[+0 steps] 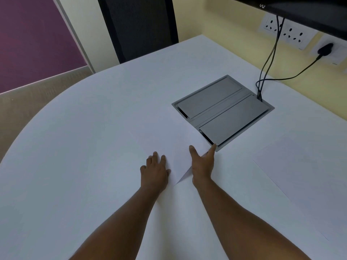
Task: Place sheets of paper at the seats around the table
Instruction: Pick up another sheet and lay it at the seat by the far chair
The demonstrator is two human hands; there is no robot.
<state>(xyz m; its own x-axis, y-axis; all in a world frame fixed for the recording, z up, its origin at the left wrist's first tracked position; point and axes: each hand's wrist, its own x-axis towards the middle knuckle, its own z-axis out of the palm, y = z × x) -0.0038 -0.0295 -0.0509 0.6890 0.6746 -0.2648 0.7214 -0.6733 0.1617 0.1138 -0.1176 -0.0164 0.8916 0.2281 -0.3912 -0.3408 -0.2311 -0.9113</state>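
Note:
A white sheet of paper (179, 156) lies on the white table (84, 147) in front of me, hard to tell from the tabletop. Its far part overlaps the near corner of the grey box. My right hand (202, 166) holds the sheet's right edge, thumb on top and fingers at the side, and the near corner is lifted and casts a small shadow. My left hand (155, 171) lies flat with fingers apart at the sheet's left side. A second sheet (300, 175) lies flat on the table at the right.
A grey cable box (223, 109) with two lids is set into the table, with black cables (266, 59) running up to wall sockets (289, 32). A black chair back (139, 27) stands at the far edge. A dark screen (309, 10) hangs at the top right.

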